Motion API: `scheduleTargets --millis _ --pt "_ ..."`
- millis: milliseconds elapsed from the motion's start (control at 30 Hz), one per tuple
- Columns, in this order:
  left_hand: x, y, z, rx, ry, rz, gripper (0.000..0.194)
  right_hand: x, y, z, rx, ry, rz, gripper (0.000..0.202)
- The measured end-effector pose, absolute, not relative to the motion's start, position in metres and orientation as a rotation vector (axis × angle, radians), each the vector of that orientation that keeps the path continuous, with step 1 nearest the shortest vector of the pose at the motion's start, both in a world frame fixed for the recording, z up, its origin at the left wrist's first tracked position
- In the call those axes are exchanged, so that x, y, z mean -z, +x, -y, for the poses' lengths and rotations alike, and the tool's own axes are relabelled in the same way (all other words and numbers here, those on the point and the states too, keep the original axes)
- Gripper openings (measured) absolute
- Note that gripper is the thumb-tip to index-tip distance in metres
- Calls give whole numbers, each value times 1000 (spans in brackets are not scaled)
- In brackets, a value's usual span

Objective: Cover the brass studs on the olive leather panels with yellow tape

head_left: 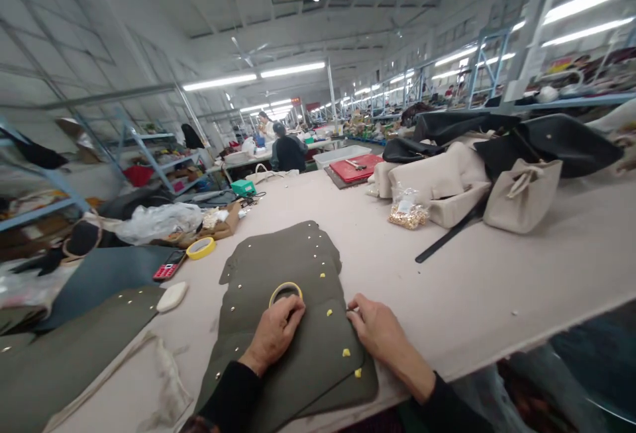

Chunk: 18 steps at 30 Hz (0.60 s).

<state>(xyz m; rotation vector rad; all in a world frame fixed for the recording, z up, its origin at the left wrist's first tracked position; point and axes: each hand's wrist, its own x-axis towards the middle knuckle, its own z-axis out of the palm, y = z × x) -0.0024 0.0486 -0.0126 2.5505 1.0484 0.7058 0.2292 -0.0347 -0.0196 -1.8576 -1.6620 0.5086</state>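
Note:
Several olive-green leather-like panels (pixel 278 254) lie stacked in front of me, with small metal studs along both sides. Bits of yellow tape (pixel 346 352) sit on several studs on the right side. My left hand (pixel 274 332) is closed over the middle of the top panel, gripping a roll of yellow tape (pixel 287 285) whose upper rim shows beyond the fingers. At the right edge of the stack, my right hand (pixel 376 328) has its thumb and forefinger pinched on the panel's border.
On the left are another studded olive panel (pixel 84 347), a white oval block (pixel 171 296), a red phone (pixel 169 265) and a second tape roll (pixel 201 248). Cream and black bags (pixel 521 198), a packet of gold-coloured hardware (pixel 408 213) and a red board (pixel 355 168) stand right. People (pixel 287 148) sit beyond.

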Motion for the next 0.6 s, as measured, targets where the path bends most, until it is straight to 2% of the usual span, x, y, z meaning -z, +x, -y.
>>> scheduleTargets --millis 367,600 --pt "15 1 -34 -698 3002 -844 18 32 219 41 -444 -1641 1671 25" --pt "17 -1 -25 -686 2981 -808 19 36 218 40 -429 -1607 1711 27"
